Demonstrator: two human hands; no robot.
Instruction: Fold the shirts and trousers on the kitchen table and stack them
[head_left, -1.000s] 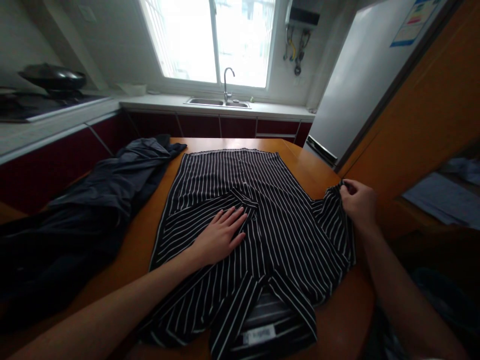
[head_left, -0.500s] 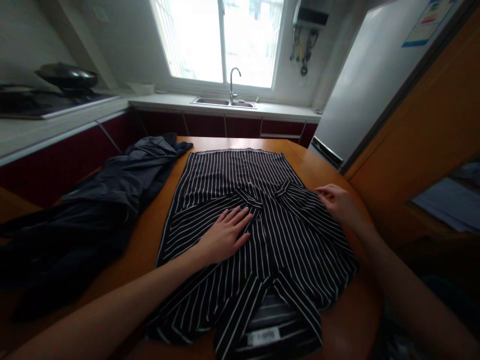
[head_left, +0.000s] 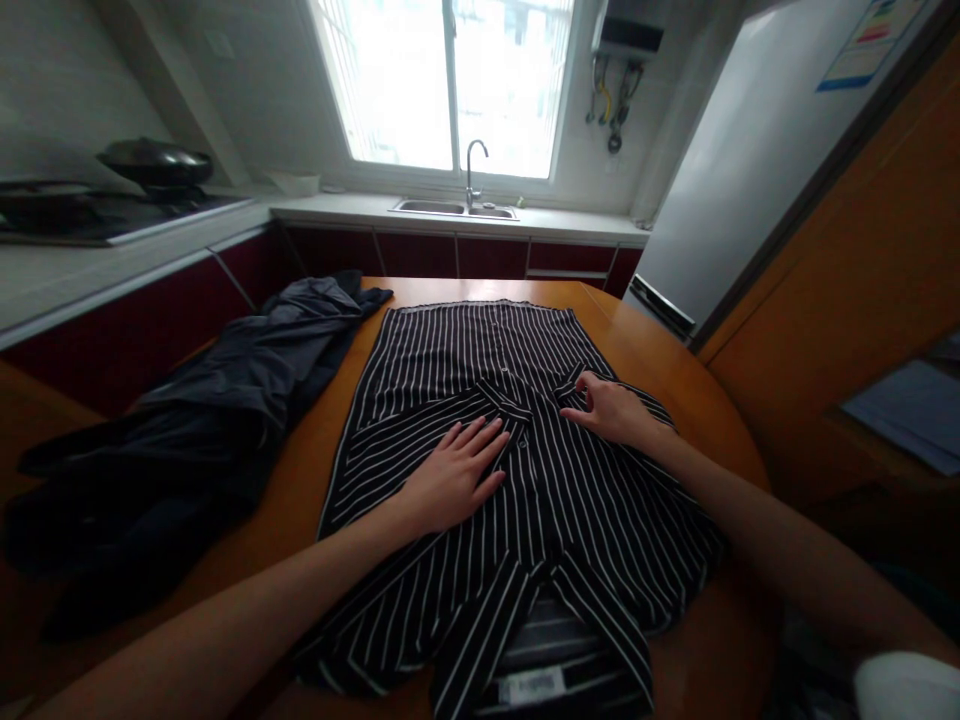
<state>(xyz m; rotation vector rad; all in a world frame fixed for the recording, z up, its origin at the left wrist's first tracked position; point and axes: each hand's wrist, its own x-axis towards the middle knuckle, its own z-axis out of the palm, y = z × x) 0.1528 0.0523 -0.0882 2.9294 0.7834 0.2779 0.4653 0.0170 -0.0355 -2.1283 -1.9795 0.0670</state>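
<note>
A black shirt with white stripes (head_left: 540,480) lies front up, its collar towards me and its hem at the far side. Both sleeves are folded inward over the front. My left hand (head_left: 454,478) rests flat on the left sleeve near its cuff (head_left: 504,400), fingers stretched out. Over the right sleeve, close to its cuff, is my right hand (head_left: 616,410), open with thumb and fingers apart. It hides part of that sleeve, and whether it touches the cloth I cannot tell. A white label (head_left: 531,686) shows inside the collar.
The shirt lies on a rounded wooden table (head_left: 701,420). Crumpled dark clothes (head_left: 247,380) lie along its left side. Beyond are a counter with a sink (head_left: 431,207), a stove with a wok (head_left: 154,163) and a fridge (head_left: 720,170). Papers (head_left: 907,410) lie at right.
My right hand held the right sleeve's end out at the side, brought it inward onto the shirt front, let go and moved left over the cuff. My left hand stayed on the left sleeve.
</note>
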